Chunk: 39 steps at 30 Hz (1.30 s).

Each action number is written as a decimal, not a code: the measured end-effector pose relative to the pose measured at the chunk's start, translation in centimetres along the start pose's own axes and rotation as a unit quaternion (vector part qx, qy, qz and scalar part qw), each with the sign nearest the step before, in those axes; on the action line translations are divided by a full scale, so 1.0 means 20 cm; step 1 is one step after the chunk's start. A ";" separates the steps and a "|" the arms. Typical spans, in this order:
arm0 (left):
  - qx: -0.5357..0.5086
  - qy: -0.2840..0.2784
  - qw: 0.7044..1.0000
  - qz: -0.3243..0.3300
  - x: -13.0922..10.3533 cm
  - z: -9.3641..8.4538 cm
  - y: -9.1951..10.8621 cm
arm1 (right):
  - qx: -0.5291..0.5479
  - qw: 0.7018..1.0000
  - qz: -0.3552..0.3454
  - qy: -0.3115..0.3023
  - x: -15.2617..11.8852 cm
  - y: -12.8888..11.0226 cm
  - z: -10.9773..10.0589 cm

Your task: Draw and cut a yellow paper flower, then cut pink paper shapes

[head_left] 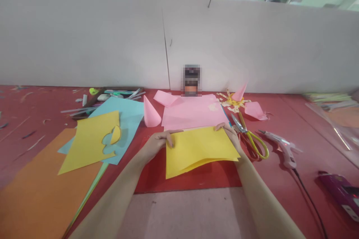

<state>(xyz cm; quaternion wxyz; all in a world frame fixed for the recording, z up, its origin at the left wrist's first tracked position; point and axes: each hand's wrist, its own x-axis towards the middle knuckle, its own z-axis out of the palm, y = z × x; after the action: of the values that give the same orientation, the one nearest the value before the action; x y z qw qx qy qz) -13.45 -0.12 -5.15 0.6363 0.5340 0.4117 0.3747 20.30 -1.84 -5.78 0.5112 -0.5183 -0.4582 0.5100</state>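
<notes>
A folded sheet of yellow paper (pixel 199 147) is held between my two hands, its lower edge gaping a little. My left hand (pixel 160 141) grips the upper left corner, thumb on top. At the upper right, my right hand (pixel 228 134) pinches the top edge with its fingers over the paper. Beyond the fold lie pink sheets (pixel 190 110), with a pink paper cone (pixel 151 114) standing to their left. Close to my right hand rest scissors (pixel 249 134) with yellow handles, blades pointing away.
A glue gun (pixel 282 147) and a purple power box (pixel 339 192) lie on the right. Yellow cut-out paper (pixel 89 142), blue paper (pixel 126 119) and orange paper (pixel 42 179) cover the left. Behind, a cone (pixel 239 93) tops a yellow piece; a white partition (pixel 112 33) closes the back.
</notes>
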 end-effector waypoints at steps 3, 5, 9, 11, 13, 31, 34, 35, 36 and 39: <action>-0.016 -0.009 1.000 0.001 -0.01 0.00 0.00 | 0.003 1.000 0.009 -0.016 0.06 0.05 0.20; -0.035 -0.032 0.999 0.012 -0.01 -0.01 0.01 | 0.012 0.999 0.015 -0.027 0.08 0.06 0.26; -0.035 -0.039 0.999 0.010 -0.01 -0.01 0.02 | 0.067 0.997 0.021 -0.040 0.10 0.07 0.29; 0.018 -0.009 1.000 -0.001 -0.01 0.00 0.02 | 0.075 0.996 0.028 -0.046 0.10 0.07 0.28; 0.078 0.013 0.997 -0.002 0.00 0.01 0.02 | 0.065 0.996 0.025 -0.047 0.10 0.07 0.28; 0.055 -0.199 0.977 -0.048 -0.04 0.02 0.03 | -0.031 0.937 0.142 -0.317 0.01 0.01 0.41; 0.097 -0.190 0.975 -0.055 -0.04 0.04 0.02 | -0.088 0.929 0.123 -0.337 -0.03 -0.01 0.47; 0.102 -0.188 0.975 -0.054 -0.04 0.04 0.03 | -0.091 0.924 0.116 -0.353 -0.04 -0.02 0.48; 0.103 -0.184 0.976 -0.047 -0.04 0.05 0.03 | -0.090 0.917 0.112 -0.373 -0.04 -0.02 0.50; 0.079 -0.153 0.985 -0.017 -0.03 0.06 0.03 | -0.071 0.898 0.124 -0.416 -0.05 0.00 0.51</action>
<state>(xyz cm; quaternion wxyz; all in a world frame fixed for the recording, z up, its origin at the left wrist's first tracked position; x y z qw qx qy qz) -12.60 -1.04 -4.41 0.6542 0.6264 0.3469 0.2436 10.16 -2.10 -5.23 0.1684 -0.3459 -0.5961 0.7047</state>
